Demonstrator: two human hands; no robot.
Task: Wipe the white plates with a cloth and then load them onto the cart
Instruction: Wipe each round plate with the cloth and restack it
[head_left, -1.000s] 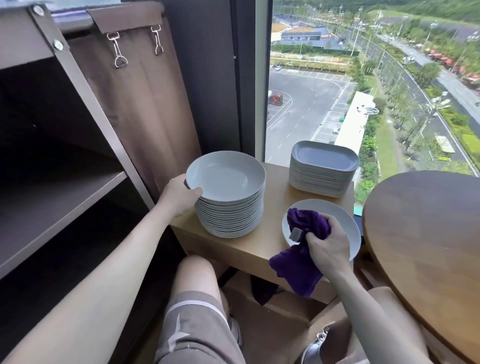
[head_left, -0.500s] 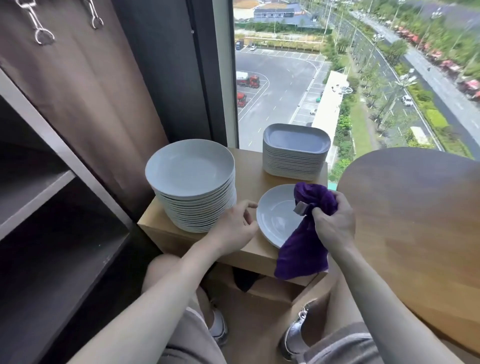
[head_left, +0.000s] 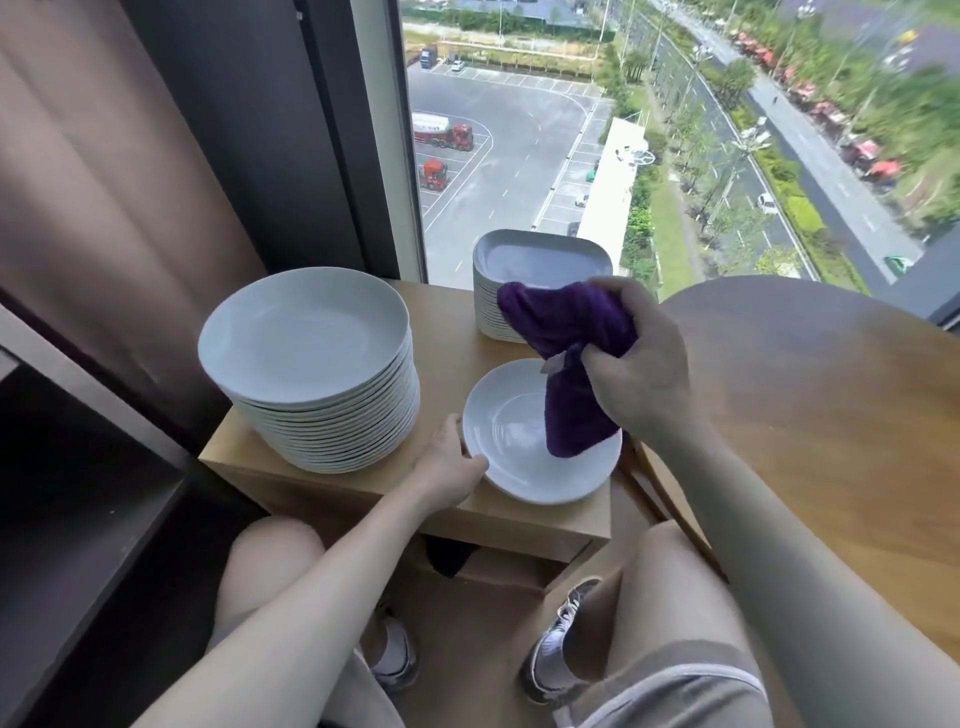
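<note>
Moved off the round stack (head_left: 311, 364), the left grip (head_left: 447, 467) now holds the single plate (head_left: 514, 467) by its left rim. Above the plate, the raised right grip (head_left: 639, 374) clutches the purple cloth (head_left: 571, 364). The plate lies on the surface (head_left: 452, 322), with the stack just left of it.

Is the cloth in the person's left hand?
No, the right hand grips the cloth over the plate, while the left hand holds the plate's rim.

Purple cloth (head_left: 569, 364); white plate (head_left: 511, 457); tan wooden stand (head_left: 291, 467)
</note>
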